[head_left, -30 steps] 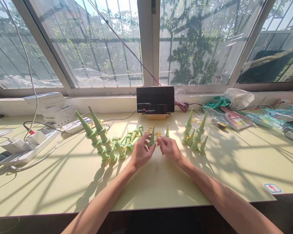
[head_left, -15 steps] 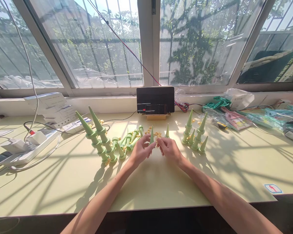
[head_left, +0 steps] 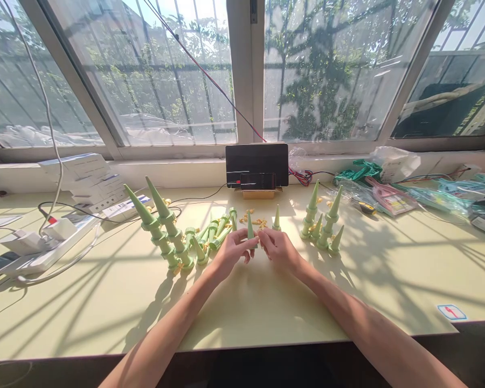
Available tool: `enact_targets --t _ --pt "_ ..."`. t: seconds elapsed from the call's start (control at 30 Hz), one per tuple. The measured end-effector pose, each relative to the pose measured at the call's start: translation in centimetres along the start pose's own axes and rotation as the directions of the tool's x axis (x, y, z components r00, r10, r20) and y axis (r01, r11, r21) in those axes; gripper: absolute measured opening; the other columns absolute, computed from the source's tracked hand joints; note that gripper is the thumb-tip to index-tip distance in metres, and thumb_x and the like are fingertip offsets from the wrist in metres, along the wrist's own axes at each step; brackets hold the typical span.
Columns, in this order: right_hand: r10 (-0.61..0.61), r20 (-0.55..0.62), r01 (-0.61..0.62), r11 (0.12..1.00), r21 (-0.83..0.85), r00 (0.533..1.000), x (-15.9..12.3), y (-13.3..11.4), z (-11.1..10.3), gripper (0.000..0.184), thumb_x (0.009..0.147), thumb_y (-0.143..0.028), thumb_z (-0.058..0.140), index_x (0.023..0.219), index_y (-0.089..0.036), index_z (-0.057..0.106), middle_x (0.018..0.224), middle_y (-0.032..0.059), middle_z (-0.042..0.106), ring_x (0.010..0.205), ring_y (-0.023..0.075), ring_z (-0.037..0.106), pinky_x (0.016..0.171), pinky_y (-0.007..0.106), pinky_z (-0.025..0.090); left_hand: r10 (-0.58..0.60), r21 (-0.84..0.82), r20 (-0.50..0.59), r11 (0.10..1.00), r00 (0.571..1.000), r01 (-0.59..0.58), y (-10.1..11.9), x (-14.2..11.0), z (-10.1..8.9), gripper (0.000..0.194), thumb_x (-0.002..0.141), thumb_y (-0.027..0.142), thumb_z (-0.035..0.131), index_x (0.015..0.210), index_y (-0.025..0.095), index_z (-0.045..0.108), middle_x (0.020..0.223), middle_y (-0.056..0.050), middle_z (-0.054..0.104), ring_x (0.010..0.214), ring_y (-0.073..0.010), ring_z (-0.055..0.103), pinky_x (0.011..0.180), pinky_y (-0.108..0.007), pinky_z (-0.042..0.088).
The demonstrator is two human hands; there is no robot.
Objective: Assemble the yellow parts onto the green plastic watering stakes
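Cone (head_left: 250, 226), green and pointing up, in the left hand (head_left: 233, 249), over the middle of the table (head_left: 242, 307). Gripped between thumb and fingertips, hand only half curled, a couple of fingers bent underneath. Right hand (head_left: 282, 249) just beside, turned inward, fingers bent, thumb and index close together right by the cone. Can't tell whether closed at the tips or pinching something, way too small to make out.

Just past the hands, toward the far edge: a scatter of yellow bits (head_left: 254, 222), plus an upright spike (head_left: 277, 218) behind the right knuckles. Off toward the left edge, a heap of loose green parts (head_left: 213, 230), then two tall left towers (head_left: 173, 230) with pointy tops and a short cone (head_left: 200, 252) near the foot. Toward the right edge, more right towers (head_left: 331, 216) with short spikes (head_left: 337, 242) in among them.

Further out, by the far edge: black tablet (head_left: 256, 158), phone (head_left: 257, 181) in front, little cardboard stand (head_left: 258, 194). Near the left edge, white boxes (head_left: 83, 180) and a power strip (head_left: 64, 237). Over by the right edge, plastic bags (head_left: 392, 199) and a yellow-and-black tool (head_left: 366, 208). Sticker (head_left: 451, 312) at the near right corner.
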State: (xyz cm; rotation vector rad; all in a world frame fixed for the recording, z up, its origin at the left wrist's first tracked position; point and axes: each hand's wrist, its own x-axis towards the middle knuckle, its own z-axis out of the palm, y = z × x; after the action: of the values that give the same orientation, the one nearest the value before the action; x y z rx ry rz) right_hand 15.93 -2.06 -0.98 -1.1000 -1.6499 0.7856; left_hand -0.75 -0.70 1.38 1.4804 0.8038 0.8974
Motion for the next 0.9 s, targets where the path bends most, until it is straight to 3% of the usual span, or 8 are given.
enact_targets --t 0.23,0.9 --pt "-0.065 -0.012 0.065 0.997 -0.04 0.998 0.0 0.29 0.03 0.051 0.099 -0.054 0.037 0.062 -0.02 0.042 0.057 -0.0031 0.045 0.053 0.0103 0.04 0.052 0.024 0.034 -0.003 0.021 -0.046 1.0 0.999 0.004 0.38 -0.12 0.17 0.035 0.075 0.041 0.075 0.097 0.014 0.073 0.089 -0.01 0.066 0.076 -0.0174 0.062 0.05 -0.022 0.048" --pt "-0.047 0.009 0.047 0.999 -0.026 0.999 0.02 0.4 0.28 0.058 0.1 -0.055 0.034 0.056 -0.019 0.044 0.05 -0.0021 0.044 0.051 0.0113 0.043 0.052 0.025 0.033 0.03 -0.036 -0.049 0.999 0.998 -0.032 0.02 -0.08 0.25 0.031 0.073 0.037 0.079 0.095 0.015 0.071 0.08 -0.005 0.066 0.075 -0.0171 0.063 0.052 -0.024 0.047"
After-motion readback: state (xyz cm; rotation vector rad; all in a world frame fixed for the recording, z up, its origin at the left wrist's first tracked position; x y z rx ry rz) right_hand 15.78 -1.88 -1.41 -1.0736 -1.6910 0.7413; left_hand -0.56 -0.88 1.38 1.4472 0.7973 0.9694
